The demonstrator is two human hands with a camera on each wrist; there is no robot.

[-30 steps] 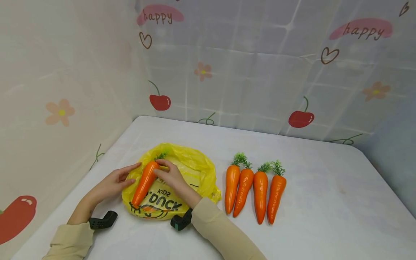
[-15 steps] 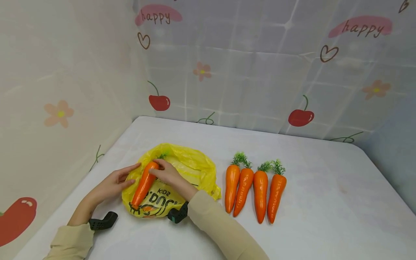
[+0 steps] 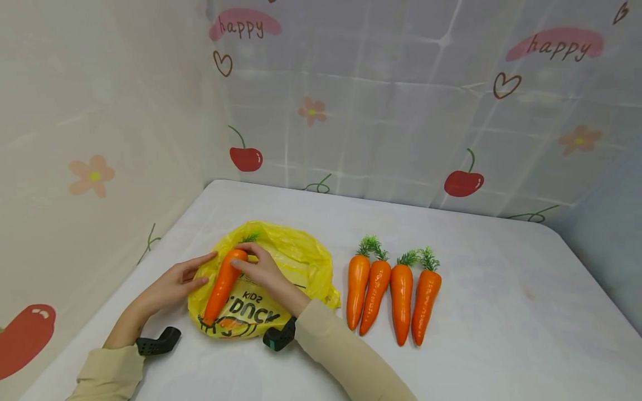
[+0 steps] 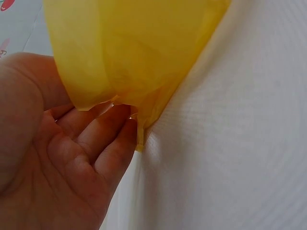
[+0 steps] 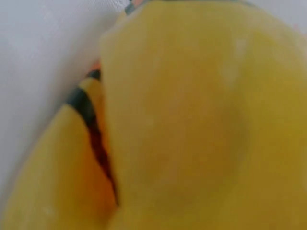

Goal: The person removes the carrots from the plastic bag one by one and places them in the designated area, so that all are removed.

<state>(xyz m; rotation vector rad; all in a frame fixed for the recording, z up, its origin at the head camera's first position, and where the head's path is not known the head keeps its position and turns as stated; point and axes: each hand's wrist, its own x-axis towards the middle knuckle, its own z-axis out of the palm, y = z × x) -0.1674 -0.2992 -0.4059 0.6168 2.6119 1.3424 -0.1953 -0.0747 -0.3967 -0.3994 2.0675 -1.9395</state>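
A yellow plastic bag (image 3: 296, 262) with black duck lettering lies spread in front of me, its mouth gaping upward. Over its left part slants an orange toy carrot (image 3: 222, 287), green leaves up and tip toward me. My right hand (image 3: 263, 273) grips this carrot near its leafy top, thumb on the near side. At the bag's left edge, my left hand (image 3: 175, 284) holds the rim; the left wrist view shows the yellow film (image 4: 139, 52) between thumb and fingers. Yellow bag (image 5: 182, 115) fills most of the right wrist view, where the right hand is hidden.
Right of the bag, several more toy carrots (image 3: 401, 303) lie side by side, leaves pointing away from me. All rests on a white-covered table (image 3: 501, 312), with a printed curtain (image 3: 391, 111) along its back and left sides.
My right wrist shifted slightly forward and left, then came back, with the carrot staying in almost the same place. The left hand and the other carrots hold their positions.
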